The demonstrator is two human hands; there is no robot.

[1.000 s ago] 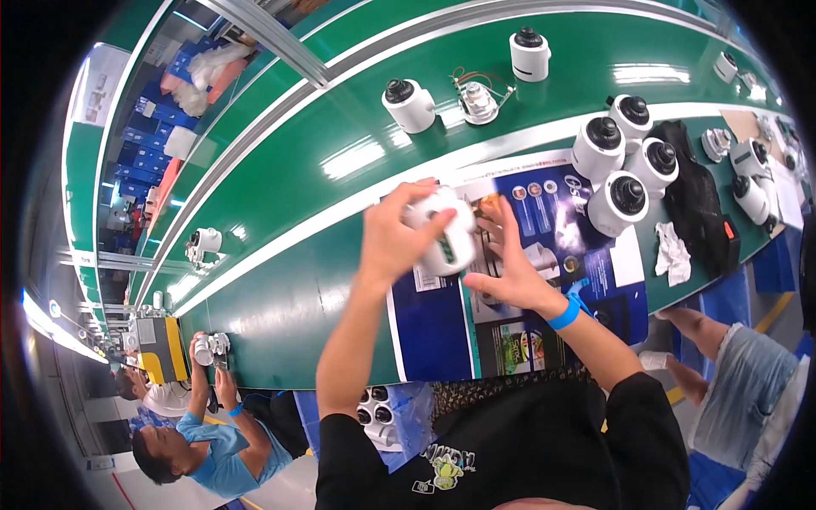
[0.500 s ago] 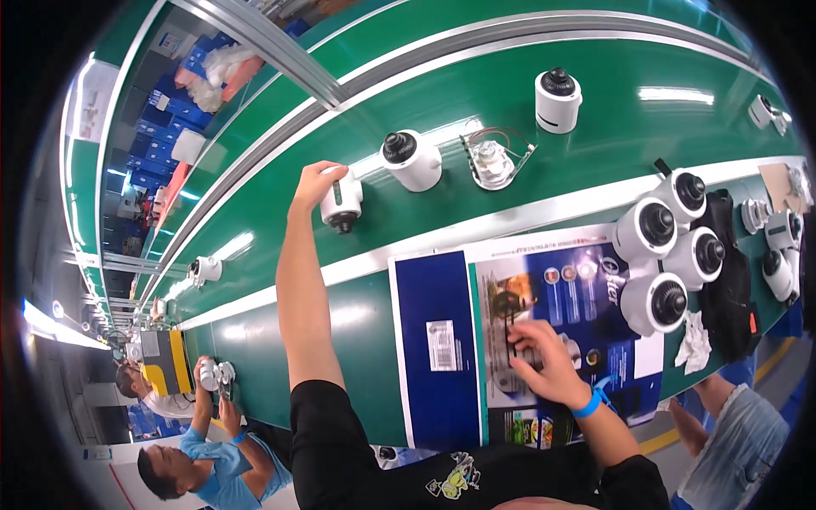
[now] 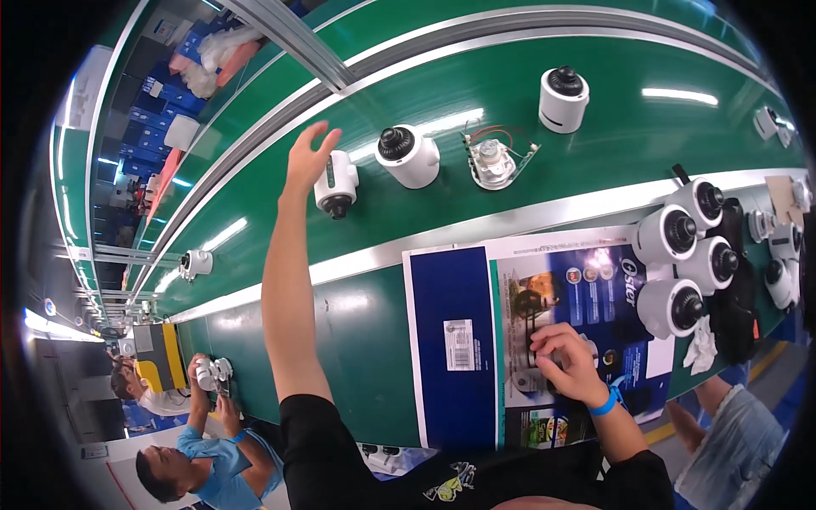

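Note:
My left hand (image 3: 308,161) is raised over the green conveyor belt, fingers stretched and thumb apart, with nothing in it. Just right of it a white security camera (image 3: 337,184) lies with its black lens end toward me. My right hand (image 3: 571,365) hovers over or rests on a flattened printed carton (image 3: 455,314), its fingers loosely bent and thumb apart. No object shows in it. Past the carton's right side stand several white cameras (image 3: 669,231) with black lens ends, close together.
On the belt (image 3: 408,93) are another camera (image 3: 408,157), an opened white assembly with wires (image 3: 493,166) and an upright camera (image 3: 563,100). A crumpled white cloth (image 3: 701,347) and black fabric (image 3: 733,314) lie at right. A person in blue (image 3: 208,463) handles white parts at lower left.
My left hand has let go of the white camera and moved up and left from it. My right hand stays over the carton. The view has shifted slightly.

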